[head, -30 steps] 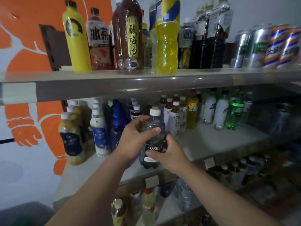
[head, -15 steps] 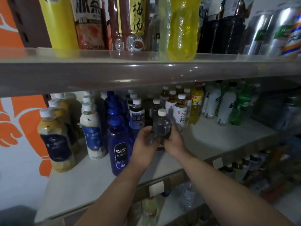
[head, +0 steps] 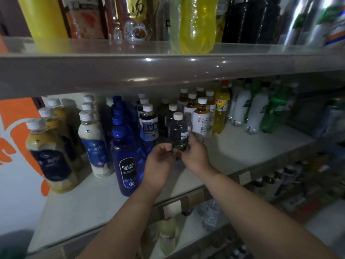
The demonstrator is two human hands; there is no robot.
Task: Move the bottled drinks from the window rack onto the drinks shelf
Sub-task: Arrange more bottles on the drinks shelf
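Nearest, at six o'clock below the arms, a pale green bottle (head: pixel 167 234) stands on a lower level. Two bare forearms rise from the bottom edge toward the middle. They cross the front lip of the drinks shelf (head: pixel 242 146), where blank price tags (head: pixel 171 209) hang.

The left hand (head: pixel 158 159) has its fingers curled, their tips against the lower left side of a dark bottle (head: pixel 177 130). Whether it truly grips or only touches there, I cannot tell. The right hand (head: pixel 196 156) wraps the bottle's lower right side, its thumb across the black label. The dark bottle is upright with a white cap, at the middle of the drinks shelf. Its foot is hidden behind the hands.

At nine o'clock from the left hand, just beside it, stands a blue soda bottle (head: pixel 126 161), with more blue caps lined up behind it. Farther toward nine o'clock are milk tea bottles (head: pixel 93 139) with white caps, in rows.

Behind the dark bottle, at ten o'clock, is a tea bottle with a blue label (head: pixel 149 126). At two o'clock stand tea bottles with white labels (head: pixel 201 120). Toward three o'clock, deeper in, come a yellow bottle (head: pixel 221 111), white bottles (head: pixel 255 113) and a green bottle (head: pixel 273 113), all blurred.

At twelve o'clock the upper shelf (head: pixel 168 71) spans the view. It carries a large yellow bottle (head: pixel 197 25), and cans (head: pixel 306 19) toward one o'clock.
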